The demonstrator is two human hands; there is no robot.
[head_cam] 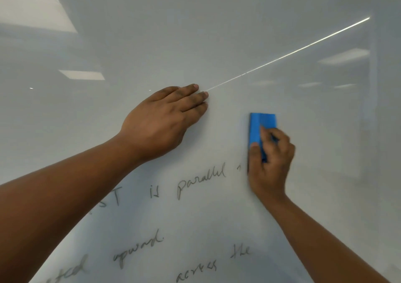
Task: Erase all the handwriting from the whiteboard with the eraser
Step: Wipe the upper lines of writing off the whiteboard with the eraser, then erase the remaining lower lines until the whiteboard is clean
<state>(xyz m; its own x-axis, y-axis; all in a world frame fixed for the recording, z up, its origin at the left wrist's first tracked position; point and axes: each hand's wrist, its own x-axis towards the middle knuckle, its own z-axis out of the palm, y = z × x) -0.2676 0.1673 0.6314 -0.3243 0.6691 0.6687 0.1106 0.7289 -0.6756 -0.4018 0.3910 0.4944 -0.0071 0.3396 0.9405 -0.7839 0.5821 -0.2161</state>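
A glossy whiteboard [217, 33] fills the view. Dark handwriting [200, 183] runs across its lower half: "ST is parallel", then "upward" and "across the" below. My right hand [270, 163] grips a blue eraser [259, 128], held upright and pressed against the board just right of the word "parallel". My left hand [165, 120] lies flat on the board above the writing, fingers together and pointing right, holding nothing. My left forearm covers the start of the written lines.
The board above and to the right of the eraser bears no writing. Ceiling lights and a thin bright diagonal line [288, 54] reflect in the surface. No board edge or tray is in view.
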